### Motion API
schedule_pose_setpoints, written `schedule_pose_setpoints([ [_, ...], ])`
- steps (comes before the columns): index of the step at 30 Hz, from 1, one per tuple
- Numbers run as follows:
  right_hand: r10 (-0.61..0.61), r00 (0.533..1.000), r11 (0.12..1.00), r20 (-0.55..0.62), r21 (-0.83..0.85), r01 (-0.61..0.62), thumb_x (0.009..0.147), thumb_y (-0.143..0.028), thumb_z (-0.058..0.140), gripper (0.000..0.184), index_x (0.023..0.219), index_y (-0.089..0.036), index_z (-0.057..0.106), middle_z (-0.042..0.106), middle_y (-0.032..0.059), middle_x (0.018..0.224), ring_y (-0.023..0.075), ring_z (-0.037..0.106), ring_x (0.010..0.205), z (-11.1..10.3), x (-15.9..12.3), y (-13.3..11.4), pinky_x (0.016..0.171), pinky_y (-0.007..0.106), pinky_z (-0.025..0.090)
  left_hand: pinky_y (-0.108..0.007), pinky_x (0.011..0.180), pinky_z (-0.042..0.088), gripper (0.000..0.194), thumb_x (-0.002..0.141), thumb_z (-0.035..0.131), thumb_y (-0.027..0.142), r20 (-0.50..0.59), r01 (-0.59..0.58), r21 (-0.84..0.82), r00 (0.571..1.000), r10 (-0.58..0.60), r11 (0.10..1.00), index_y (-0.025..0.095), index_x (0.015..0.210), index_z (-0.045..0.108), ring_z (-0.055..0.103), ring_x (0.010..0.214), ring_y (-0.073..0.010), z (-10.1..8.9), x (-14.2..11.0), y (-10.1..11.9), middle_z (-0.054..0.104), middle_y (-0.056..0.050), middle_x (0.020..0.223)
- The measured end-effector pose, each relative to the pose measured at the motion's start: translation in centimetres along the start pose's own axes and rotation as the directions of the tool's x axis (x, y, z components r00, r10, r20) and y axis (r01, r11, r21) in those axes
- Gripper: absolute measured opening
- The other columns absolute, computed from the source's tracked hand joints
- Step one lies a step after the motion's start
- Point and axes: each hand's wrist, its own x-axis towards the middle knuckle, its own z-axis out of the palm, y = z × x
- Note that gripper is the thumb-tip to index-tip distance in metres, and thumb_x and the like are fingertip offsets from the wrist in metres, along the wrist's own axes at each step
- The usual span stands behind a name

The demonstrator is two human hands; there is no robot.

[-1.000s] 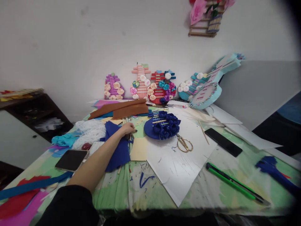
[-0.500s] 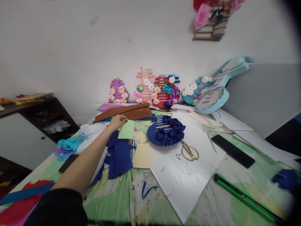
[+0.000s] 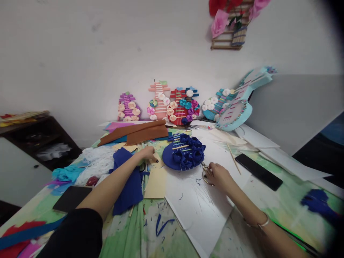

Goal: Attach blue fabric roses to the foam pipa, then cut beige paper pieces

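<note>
My left hand (image 3: 147, 154) has its fingers bent down and closed at the edge of a small cream paper piece (image 3: 159, 162). Below that lies a larger cream sheet (image 3: 155, 184). With my right hand (image 3: 219, 175) I grip the gold handles of the scissors (image 3: 206, 173), their blades pointing toward a dark blue lute-shaped craft (image 3: 170, 157). Blue paper flowers (image 3: 188, 157) and pale strips across the strings decorate that craft, which rests on a white sheet (image 3: 199, 215). Folded dark blue paper (image 3: 131, 191) lies under and beside my left forearm.
Brown paper (image 3: 146, 132) stretches behind my left hand. Several decorated paper lutes (image 3: 158, 102) lean on the wall. On the right are a thin stick (image 3: 233, 159), a black slab (image 3: 258, 172) and a partly covered green cutter (image 3: 292, 236). A black phone-like object (image 3: 72, 199) lies left.
My right hand has come in from the right and taken hold of the scissors. My left hand has moved right and down to the cream piece; the green sheet it held no longer shows.
</note>
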Motion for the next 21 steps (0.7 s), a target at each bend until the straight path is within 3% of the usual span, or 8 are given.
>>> schedule_pose_setpoints([
  [3, 0.076, 0.997, 0.997, 0.017, 0.016, -0.076, 0.08, -0.02, 0.054, 0.026, 0.104, -0.011, 0.056, 0.065, 0.018, 0.091, 0.0297, 0.062, 0.087, -0.1, 0.7, -0.4, 0.065, 0.03, 0.037, -0.04, 0.079, 0.052, 0.031, 0.088, 0.056, 0.033, -0.042, 0.03, 0.028, 0.999, -0.029, 0.999, 0.015, 0.114, 0.057, 0.06, 0.095, -0.0207, -1.5, -0.3, 0.0, 0.059, -0.008, 0.113],
  [7, 0.147, 0.988, 0.981, 0.034, 0.12, -0.15, 0.071, -0.023, 0.061, 0.041, 0.108, -0.006, 0.055, 0.065, 0.0225, 0.091, 0.0339, 0.063, 0.084, -0.7, 1.1, 0.3, 0.062, 0.032, 0.039, -0.043, 0.085, 0.048, 0.031, 0.089, 0.053, 0.037, -0.305, 0.081, 0.033, 0.95, -0.068, 0.996, 0.014, 0.11, 0.058, 0.059, 0.098, -0.0212, -5.0, -2.0, -0.8, 0.061, -0.009, 0.111],
  [10, 0.167, 0.985, 0.944, 0.05, 0.28, -0.174, 0.072, -0.025, 0.059, 0.047, 0.115, -0.007, 0.053, 0.068, 0.0159, 0.081, 0.0262, 0.065, 0.072, -1.1, 1.0, 1.4, 0.058, 0.03, 0.042, -0.032, 0.08, 0.046, 0.035, 0.094, 0.034, 0.036, -0.447, 0.045, 0.005, 0.894, -0.038, 0.999, 0.016, 0.097, 0.063, 0.062, 0.094, -0.0216, -7.3, -4.1, -1.6, 0.067, -0.005, 0.096],
  [12, 0.166, 0.984, 0.894, 0.07, 0.411, -0.18, 0.074, -0.024, 0.056, 0.05, 0.121, -0.009, 0.049, 0.068, 0.0079, 0.07, 0.0187, 0.064, 0.058, -1.3, 0.9, 2.2, 0.053, 0.026, 0.043, -0.027, 0.077, 0.044, 0.029, 0.088, 0.04, 0.034, -0.475, 0.004, -0.005, 0.88, -0.006, 1.0, 0.017, 0.087, 0.064, 0.062, 0.088, -0.0211, -8.2, -5.6, -2.1, 0.069, -0.004, 0.086],
  [15, 0.189, 0.98, 0.807, 0.064, 0.558, -0.192, 0.074, -0.024, 0.058, 0.045, 0.116, -0.009, 0.053, 0.062, -0.0005, 0.052, 0.0136, 0.055, 0.04, -1.6, 0.7, 3.3, 0.042, 0.023, 0.04, -0.026, 0.075, 0.043, 0.023, 0.079, 0.048, 0.034, -0.517, -0.032, -0.034, 0.856, 0.01, 0.999, 0.02, 0.085, 0.064, 0.062, 0.085, -0.0211, -8.6, -7.2, -2.5, 0.07, -0.003, 0.085],
  [19, 0.252, 0.968, 0.718, -0.02, 0.674, -0.173, 0.076, -0.044, 0.058, 0.036, 0.09, -0.011, 0.064, 0.046, -0.0049, 0.034, 0.0114, 0.043, 0.029, -2.3, 0.6, 4.0, 0.033, 0.022, 0.032, -0.026, 0.066, 0.042, 0.028, 0.079, 0.043, 0.037, -0.594, -0.003, -0.101, 0.802, -0.058, 0.995, 0.019, 0.093, 0.059, 0.06, 0.077, -0.021, -8.1, -8.3, -2.3, 0.067, -0.003, 0.082],
  [21, 0.276, 0.959, 0.682, -0.064, 0.716, -0.149, 0.076, -0.053, 0.056, 0.042, 0.085, -0.013, 0.063, 0.046, -0.0047, 0.035, 0.0104, 0.041, 0.029, -2.4, 0.5, 4.0, 0.032, 0.021, 0.031, -0.025, 0.058, 0.04, 0.027, 0.08, 0.04, 0.039, -0.567, -0.01, -0.129, 0.821, -0.065, 0.992, 0.018, 0.082, 0.058, 0.057, 0.066, -0.0186, -7.5, -8.6, -1.7, 0.062, -0.002, 0.069],
])
